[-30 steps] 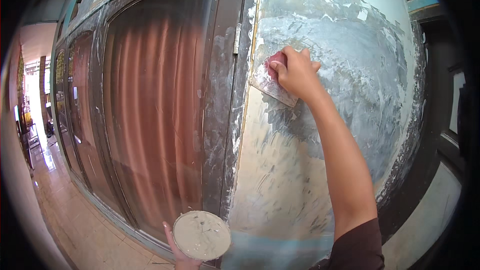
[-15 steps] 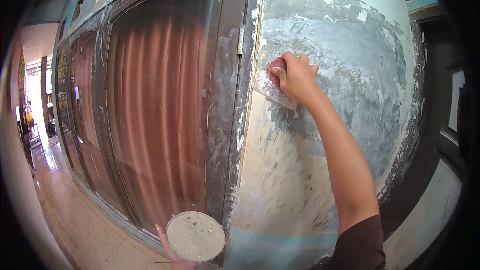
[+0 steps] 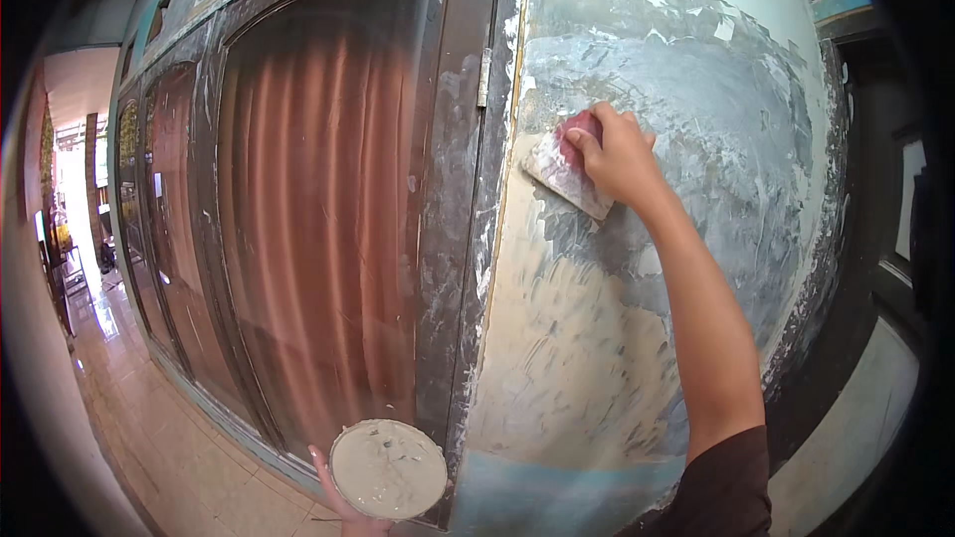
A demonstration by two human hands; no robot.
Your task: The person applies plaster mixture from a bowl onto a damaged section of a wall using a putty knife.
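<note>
My right hand (image 3: 622, 157) grips the red handle of a putty knife (image 3: 567, 177) with a wide blade smeared in pale filler. The blade's edge lies against the wall (image 3: 686, 109), beside the door frame. Grey and beige filler coats much of that wall in rough streaks. Low in the view, my left hand (image 3: 336, 497) holds up a round container of beige putty (image 3: 388, 469) from its side and below. The putty's top is mostly smooth, with a few dark marks. Some left-hand fingers are hidden behind the container.
Left of the wall is a dark wooden door frame (image 3: 443, 239) with a hinge (image 3: 484, 78) and a glass panel showing an orange-brown curtain (image 3: 318, 229). A second dark door (image 3: 865, 189) stands at the right. Floor tiles (image 3: 199, 447) run along the left.
My right hand and the putty knife have moved a little to the right across the wall, away from the door frame. My left hand and the container stay nearly still.
</note>
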